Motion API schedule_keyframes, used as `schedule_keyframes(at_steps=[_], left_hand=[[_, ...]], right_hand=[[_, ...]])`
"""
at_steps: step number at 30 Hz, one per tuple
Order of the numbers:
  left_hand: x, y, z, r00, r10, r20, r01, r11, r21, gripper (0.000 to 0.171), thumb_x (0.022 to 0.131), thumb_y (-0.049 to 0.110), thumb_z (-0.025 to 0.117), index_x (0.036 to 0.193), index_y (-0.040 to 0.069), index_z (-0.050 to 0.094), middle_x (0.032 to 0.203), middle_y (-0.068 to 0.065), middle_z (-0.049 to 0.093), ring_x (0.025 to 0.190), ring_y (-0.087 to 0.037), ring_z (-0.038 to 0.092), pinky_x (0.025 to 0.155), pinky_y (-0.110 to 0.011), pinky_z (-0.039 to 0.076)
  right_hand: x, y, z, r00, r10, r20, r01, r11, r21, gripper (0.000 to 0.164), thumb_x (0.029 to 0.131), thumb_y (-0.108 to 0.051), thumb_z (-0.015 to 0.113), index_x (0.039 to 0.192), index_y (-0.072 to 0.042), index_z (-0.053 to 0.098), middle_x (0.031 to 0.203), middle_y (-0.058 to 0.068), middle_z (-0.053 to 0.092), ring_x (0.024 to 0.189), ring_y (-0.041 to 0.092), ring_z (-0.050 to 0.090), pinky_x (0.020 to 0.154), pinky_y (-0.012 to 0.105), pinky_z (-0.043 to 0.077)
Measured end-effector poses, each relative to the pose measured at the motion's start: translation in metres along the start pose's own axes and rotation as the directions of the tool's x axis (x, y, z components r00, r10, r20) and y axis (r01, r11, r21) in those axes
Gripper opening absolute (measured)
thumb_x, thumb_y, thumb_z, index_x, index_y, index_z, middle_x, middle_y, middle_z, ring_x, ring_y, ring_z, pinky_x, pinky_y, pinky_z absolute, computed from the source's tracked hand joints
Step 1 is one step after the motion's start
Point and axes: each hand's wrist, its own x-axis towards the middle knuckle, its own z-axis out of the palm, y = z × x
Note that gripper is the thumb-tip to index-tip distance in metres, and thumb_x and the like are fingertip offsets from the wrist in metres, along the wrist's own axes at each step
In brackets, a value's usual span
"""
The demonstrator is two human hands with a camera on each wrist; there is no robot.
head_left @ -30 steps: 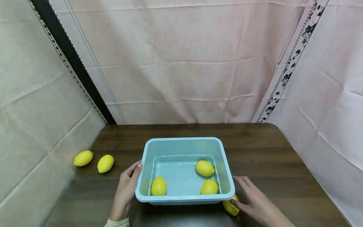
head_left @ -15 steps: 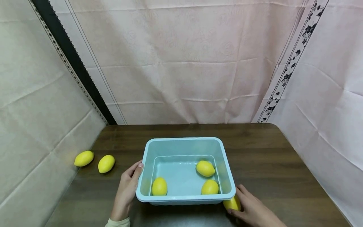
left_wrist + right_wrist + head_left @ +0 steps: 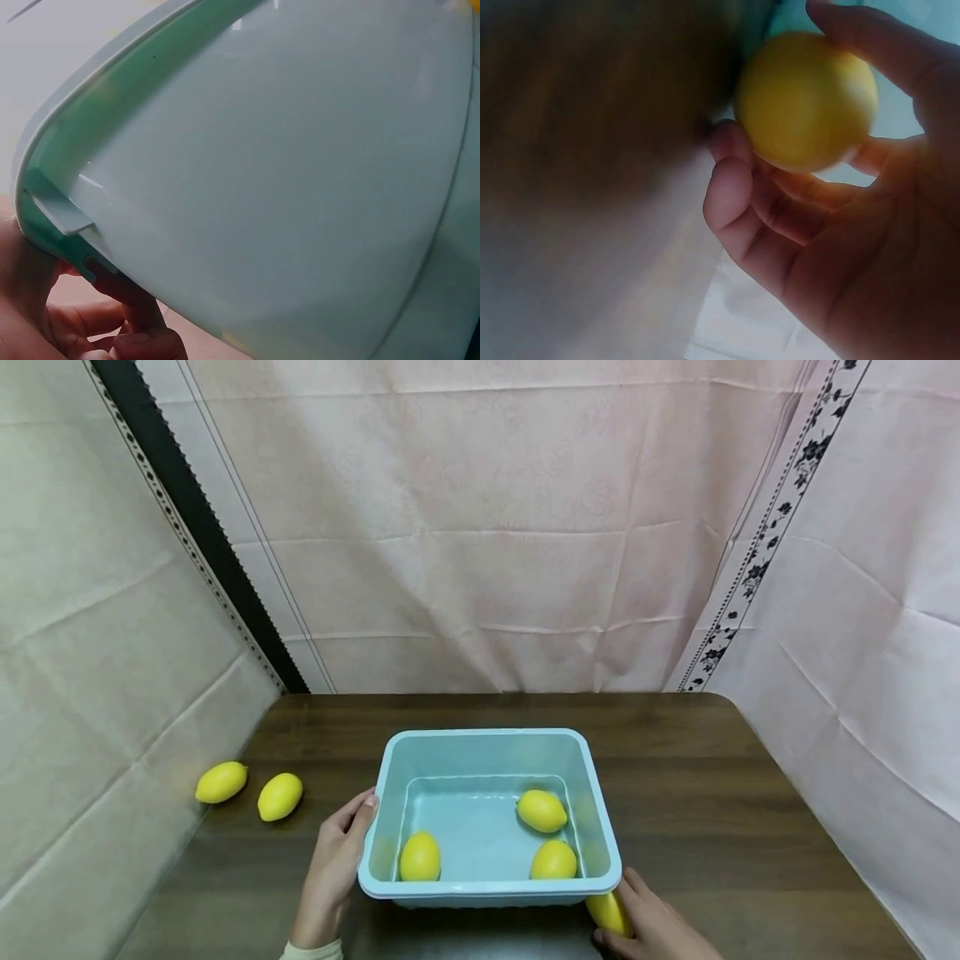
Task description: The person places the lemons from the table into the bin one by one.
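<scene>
A light blue plastic basin (image 3: pixel 491 887) stands in the middle of the table, with several faces of it showing. My left hand (image 3: pixel 335 860) grips its left rim; the left wrist view shows the fingers (image 3: pixel 142 341) curled beneath the edge and the basin's smooth outer wall (image 3: pixel 285 172) close up. At the basin's near right corner my right hand (image 3: pixel 648 920) holds a lemon (image 3: pixel 609 913), partly hidden by the rim. Seen from the right wrist, this yellow lemon (image 3: pixel 806 101) lies between thumb and curled fingers. Inside the basin are three lemons: one left (image 3: pixel 420 857), two right (image 3: pixel 542 811).
Two more lemons lie at the table's left side, one near the left edge (image 3: pixel 222 782) and one beside it (image 3: pixel 280 797). The dark wooden table (image 3: pixel 720 793) has pale cloth (image 3: pixel 487 527) hanging behind it and along both sides.
My right hand has come down and nearer, and its fingers have closed around the lemon beside the basin. The left hand and basin stay in place.
</scene>
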Motion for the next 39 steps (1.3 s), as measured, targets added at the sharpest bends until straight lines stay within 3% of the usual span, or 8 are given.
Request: schedule_keyframes(at_steps=[4, 23, 28, 39], left_hand=[[0.0, 0.0, 0.0, 1.0, 0.0, -0.003, 0.0, 1.0, 0.001, 0.066, 0.11, 0.05, 0.052, 0.159, 0.006, 0.046, 0.157, -0.02, 0.051, 0.125, -0.027, 0.06, 0.091, -0.032, 0.057], [-0.001, 0.0, 0.001, 1.0, 0.001, -0.018, -0.001, 1.0, 0.004, 0.065, 0.111, 0.048, 0.051, 0.159, 0.005, 0.046, 0.156, -0.021, 0.052, 0.125, -0.026, 0.06, 0.087, -0.028, 0.056], [-0.001, 0.001, 0.002, 1.0, -0.008, -0.011, 0.008, 1.0, 0.009, 0.066, 0.11, 0.049, 0.051, 0.159, 0.005, 0.046, 0.157, -0.02, 0.05, 0.129, -0.028, 0.057, 0.09, -0.029, 0.056], [0.002, -0.003, 0.001, 1.0, 0.002, -0.011, -0.002, 1.0, 0.0, 0.062, 0.113, 0.043, 0.049, 0.159, 0.003, 0.044, 0.156, -0.022, 0.051, 0.124, -0.023, 0.059, 0.083, -0.024, 0.055]], right_hand=[[0.0, 0.0, 0.003, 1.0, -0.005, -0.018, 0.006, 1.0, 0.009, 0.087, 0.089, -0.026, 0.086, 0.155, 0.004, 0.039, 0.135, 0.023, 0.055, 0.097, 0.027, 0.057, 0.079, 0.05, 0.055], [0.001, -0.004, 0.006, 0.993, 0.091, -0.069, -0.09, 0.996, 0.024, 0.083, 0.084, -0.024, 0.089, 0.151, -0.001, 0.045, 0.117, 0.012, 0.057, 0.087, 0.024, 0.055, 0.074, 0.043, 0.052], [-0.002, -0.004, 0.005, 0.994, 0.059, -0.096, -0.058, 0.998, 0.016, 0.081, 0.084, -0.025, 0.089, 0.15, -0.002, 0.047, 0.113, 0.009, 0.057, 0.086, 0.022, 0.054, 0.071, 0.037, 0.051], [-0.009, -0.008, -0.001, 0.988, 0.024, -0.153, -0.026, 1.0, -0.013, 0.075, 0.083, -0.032, 0.089, 0.143, -0.004, 0.053, 0.11, 0.006, 0.057, 0.083, 0.017, 0.053, 0.067, 0.026, 0.047]])
